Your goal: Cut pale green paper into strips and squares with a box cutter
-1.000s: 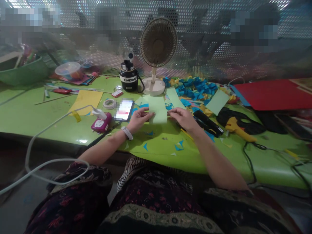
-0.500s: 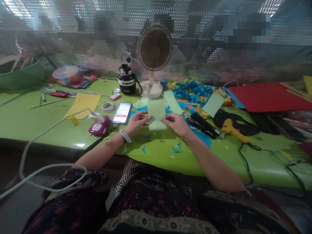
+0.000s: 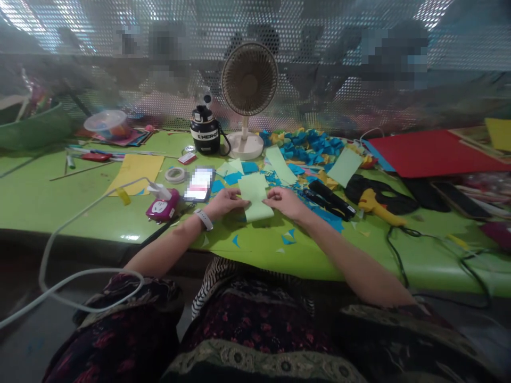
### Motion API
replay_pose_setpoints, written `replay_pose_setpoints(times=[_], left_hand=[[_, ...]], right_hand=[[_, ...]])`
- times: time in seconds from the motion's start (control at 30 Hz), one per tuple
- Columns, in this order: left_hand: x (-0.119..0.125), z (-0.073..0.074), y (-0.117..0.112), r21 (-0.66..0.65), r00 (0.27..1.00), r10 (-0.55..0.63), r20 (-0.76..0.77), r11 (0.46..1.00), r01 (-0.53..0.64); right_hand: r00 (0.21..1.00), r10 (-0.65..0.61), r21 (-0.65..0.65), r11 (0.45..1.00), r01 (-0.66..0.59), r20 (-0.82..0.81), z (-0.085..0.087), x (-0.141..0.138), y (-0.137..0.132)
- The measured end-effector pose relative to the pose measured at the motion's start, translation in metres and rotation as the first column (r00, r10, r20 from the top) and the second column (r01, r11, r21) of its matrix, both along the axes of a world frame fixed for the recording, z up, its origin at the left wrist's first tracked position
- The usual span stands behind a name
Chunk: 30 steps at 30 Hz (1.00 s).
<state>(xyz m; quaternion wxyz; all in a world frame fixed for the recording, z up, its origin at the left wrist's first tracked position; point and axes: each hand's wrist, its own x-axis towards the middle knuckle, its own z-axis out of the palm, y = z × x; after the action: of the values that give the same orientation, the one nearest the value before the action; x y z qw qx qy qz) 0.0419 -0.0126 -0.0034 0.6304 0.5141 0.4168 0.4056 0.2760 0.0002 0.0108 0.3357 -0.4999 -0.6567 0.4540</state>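
Note:
Between my two hands is a pale green strip of paper (image 3: 255, 194), its near end curling over just above the table. My left hand (image 3: 227, 204) pinches its left edge, thumb on top. At the opposite edge, the fingers of my right hand (image 3: 285, 204) are closed on the paper. Behind it lie blue and light green paper pieces (image 3: 250, 167) and another light green strip (image 3: 280, 165). A black stapler-like tool (image 3: 330, 200) rests to the right of my right hand. Left of my left hand is a phone (image 3: 199, 184) with a lit screen.
A fan (image 3: 249, 80) and a black bottle (image 3: 205, 133) stand at the back, beside a heap of blue and yellow cut paper (image 3: 309, 146). A yellow glue gun (image 3: 379, 208) lies right. Tape (image 3: 174, 175), a purple plug adapter (image 3: 163, 206) and a looping white cable (image 3: 43, 255) are left.
The green strip has tipped lower and back, and its near end now curls over more. Both hands stay on its edges, nearly in place. The view has shifted slightly.

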Motion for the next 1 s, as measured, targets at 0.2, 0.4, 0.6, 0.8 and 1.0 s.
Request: replay_pose_setpoints(times=[0.2,0.4,0.6,0.8,1.0], left_hand=[[0.002,-0.002,-0.001,0.072,0.992,-0.097,-0.080,0.992,0.102],[0.005,-0.003,-0.002,0.126,0.995,-0.072,-0.066,0.989,0.080],[0.004,-0.004,-0.001,0.139,0.990,-0.074,-0.117,0.986,0.090],[0.001,-0.005,-0.001,0.135,0.961,-0.028,-0.275,0.988,0.068],[-0.008,0.011,-0.006,0.576,0.787,0.378,-0.487,0.816,-0.035]], right_hand=[[1.000,-0.010,0.009,1.000,0.010,0.015,-0.011,0.006,-0.011],[0.998,-0.038,0.070,0.997,0.042,-0.054,-0.016,0.007,-0.018],[0.998,-0.037,0.095,0.995,0.042,-0.055,-0.019,0.008,-0.021],[1.000,-0.010,0.112,0.994,0.013,-0.023,-0.021,0.006,-0.022],[1.000,-0.003,0.100,0.995,0.001,0.024,-0.023,0.010,-0.022]])
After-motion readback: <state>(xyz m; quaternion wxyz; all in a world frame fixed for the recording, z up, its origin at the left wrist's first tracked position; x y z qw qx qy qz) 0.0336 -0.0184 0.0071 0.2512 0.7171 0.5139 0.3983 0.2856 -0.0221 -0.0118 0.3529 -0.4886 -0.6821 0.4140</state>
